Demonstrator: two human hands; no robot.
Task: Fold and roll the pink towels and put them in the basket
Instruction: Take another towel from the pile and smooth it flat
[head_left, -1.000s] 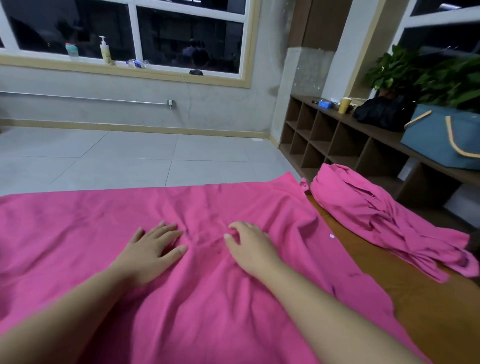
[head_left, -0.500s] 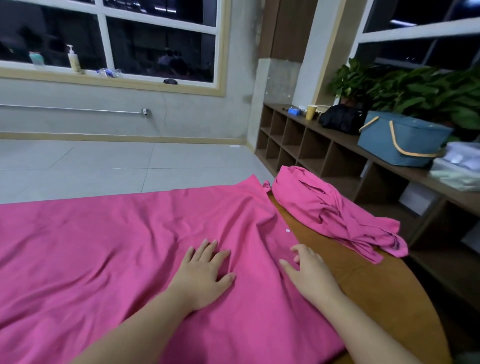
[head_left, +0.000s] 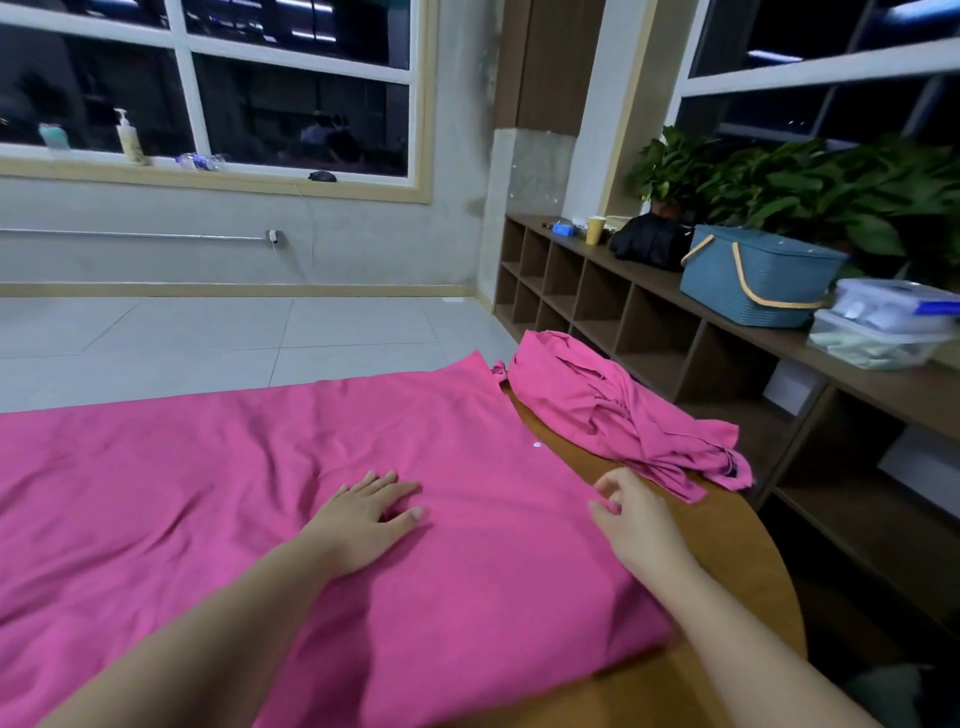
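Note:
A large pink towel (head_left: 260, 493) lies spread over the wooden table (head_left: 737, 561), with soft wrinkles. My left hand (head_left: 363, 517) rests flat on it near the middle, fingers apart. At the towel's right edge, my right hand (head_left: 631, 514) has its fingers curled and thumb and fingers pinch the hem. A second pink towel (head_left: 613, 410) lies crumpled at the table's far right corner. The blue basket (head_left: 753, 283) with tan handles stands on the shelf unit to the right, beyond the table.
A low wooden shelf unit (head_left: 597, 291) runs along the right wall, carrying a black bag (head_left: 649, 241), a yellow cup (head_left: 596, 229), clear plastic boxes (head_left: 883, 322) and plants (head_left: 810, 187). Grey tiled floor (head_left: 234, 338) lies beyond the table.
Both hands slid right across the towel. My right hand went from lying flat to curling its fingers on the towel's right edge. The view turned right, showing the basket.

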